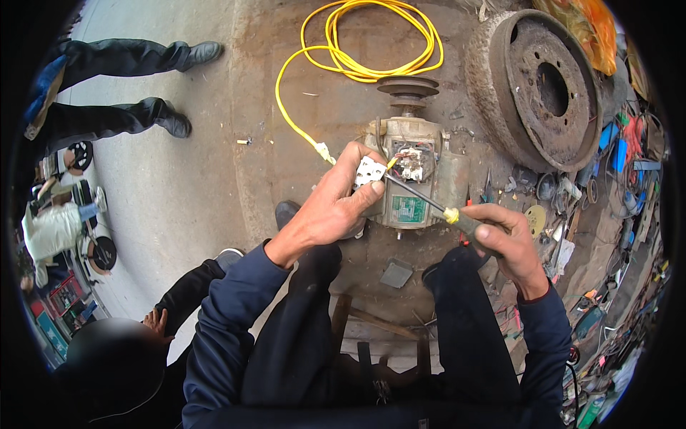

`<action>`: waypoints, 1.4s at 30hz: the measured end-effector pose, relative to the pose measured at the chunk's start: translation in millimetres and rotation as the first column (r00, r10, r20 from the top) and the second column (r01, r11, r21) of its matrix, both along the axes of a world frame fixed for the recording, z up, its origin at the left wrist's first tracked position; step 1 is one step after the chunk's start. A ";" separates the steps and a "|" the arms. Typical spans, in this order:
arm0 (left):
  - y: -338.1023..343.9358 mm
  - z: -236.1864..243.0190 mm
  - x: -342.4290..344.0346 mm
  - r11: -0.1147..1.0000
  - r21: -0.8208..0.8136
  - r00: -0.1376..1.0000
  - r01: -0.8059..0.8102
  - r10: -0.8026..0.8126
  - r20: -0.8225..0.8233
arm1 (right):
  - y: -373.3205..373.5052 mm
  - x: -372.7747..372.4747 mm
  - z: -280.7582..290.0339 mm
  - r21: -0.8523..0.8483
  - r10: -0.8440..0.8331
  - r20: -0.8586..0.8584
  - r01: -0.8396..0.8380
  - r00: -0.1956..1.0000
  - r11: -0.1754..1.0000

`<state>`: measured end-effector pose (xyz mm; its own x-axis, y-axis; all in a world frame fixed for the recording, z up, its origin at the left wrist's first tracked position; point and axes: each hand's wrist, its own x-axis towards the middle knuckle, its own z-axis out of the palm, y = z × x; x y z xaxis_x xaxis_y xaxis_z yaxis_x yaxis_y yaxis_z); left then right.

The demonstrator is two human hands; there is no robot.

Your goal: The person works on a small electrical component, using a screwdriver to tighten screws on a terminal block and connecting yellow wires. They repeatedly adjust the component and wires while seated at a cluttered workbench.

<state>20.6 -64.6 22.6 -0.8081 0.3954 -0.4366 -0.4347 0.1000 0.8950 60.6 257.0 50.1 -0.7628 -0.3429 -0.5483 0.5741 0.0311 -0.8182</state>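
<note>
My left hand (336,207) grips a white terminal block (369,170) between thumb and fingers, with a yellow cable (300,125) running up to it. My right hand (504,239) holds a screwdriver (421,194) by its handle, its tip against the block's right side. Behind the block sits a weathered electric motor (432,186) with a green label, exposed wiring (411,163) in its open box and a belt pulley (407,87) on top.
A rusty wheel drum (493,93) lies at upper right, beside piled tools and scrap (611,214). Other people's legs (121,57) appear at left, with a crouching person (114,368) at lower left and a small grey plate (396,273) below the motor.
</note>
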 end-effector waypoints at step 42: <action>14.8 -15.8 4.2 0.986 -0.055 0.985 -0.154 0.149 -0.086 | -4.4 16.2 -23.7 0.051 -0.387 -0.222 0.407 0.895 0.912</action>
